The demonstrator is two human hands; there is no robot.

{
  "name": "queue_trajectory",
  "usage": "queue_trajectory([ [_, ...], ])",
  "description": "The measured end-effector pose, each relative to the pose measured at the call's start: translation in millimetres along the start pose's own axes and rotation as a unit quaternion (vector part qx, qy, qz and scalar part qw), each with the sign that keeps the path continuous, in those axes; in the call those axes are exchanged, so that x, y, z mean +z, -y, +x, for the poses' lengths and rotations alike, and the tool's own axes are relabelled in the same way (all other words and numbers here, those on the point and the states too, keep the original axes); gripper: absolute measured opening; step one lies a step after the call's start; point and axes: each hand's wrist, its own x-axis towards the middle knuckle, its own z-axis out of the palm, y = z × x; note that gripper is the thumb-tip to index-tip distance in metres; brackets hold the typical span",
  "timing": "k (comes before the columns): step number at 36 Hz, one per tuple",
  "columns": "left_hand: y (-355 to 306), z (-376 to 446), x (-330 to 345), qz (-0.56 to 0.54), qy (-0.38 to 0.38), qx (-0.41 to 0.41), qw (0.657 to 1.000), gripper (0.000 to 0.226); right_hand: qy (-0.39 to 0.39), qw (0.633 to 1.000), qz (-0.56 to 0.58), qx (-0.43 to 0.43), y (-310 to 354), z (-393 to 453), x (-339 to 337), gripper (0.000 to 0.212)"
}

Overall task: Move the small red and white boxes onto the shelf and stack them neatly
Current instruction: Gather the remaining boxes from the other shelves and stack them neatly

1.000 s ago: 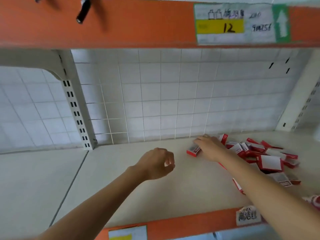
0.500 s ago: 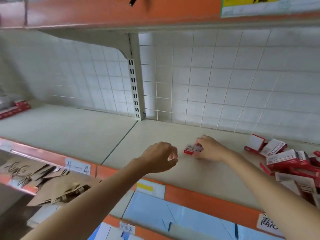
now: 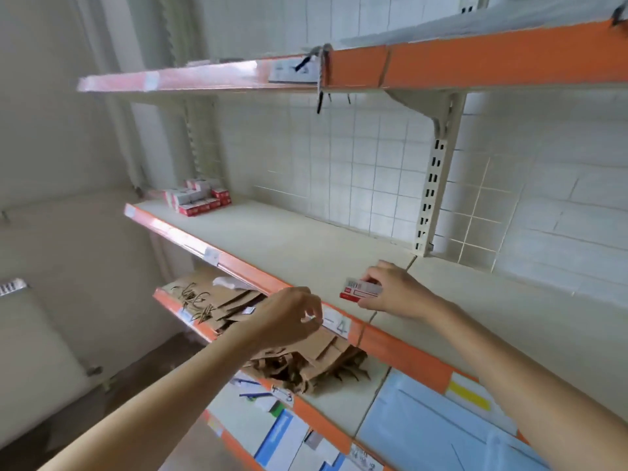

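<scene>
Cream shelf (image 3: 289, 243) with an orange front edge runs along a white grid back panel. One small red and white box (image 3: 361, 289) is pinched in the right hand (image 3: 394, 289), fingers clamped on its right end, just above the shelf near the front edge. Left of the box, the left hand (image 3: 289, 316) hangs loosely curled, holding nothing. Far left of the box, a stack of boxes (image 3: 198, 198) sits at the shelf's end. Below the box lie brown paper bags (image 3: 306, 362).
</scene>
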Motion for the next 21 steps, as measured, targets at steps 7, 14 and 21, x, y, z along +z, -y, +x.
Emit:
queue_trajectory([
  [7,121.1,-71.8,-49.6,0.039,-0.019,-0.063,0.997,0.015,0.021,0.997,0.010,-0.074,114.3,84.8,69.4,0.031],
  [14,217.6,-138.1,-78.4,0.060,-0.034,-0.147,0.987,0.017,0.065,0.991,0.015,-0.117,199.7,144.6,137.9,0.040],
  [21,278.2,-147.5,-82.5,0.040,-0.059,-0.180,0.981,0.014,0.088,0.986,0.001,-0.144,243.6,196.0,166.1,0.041],
])
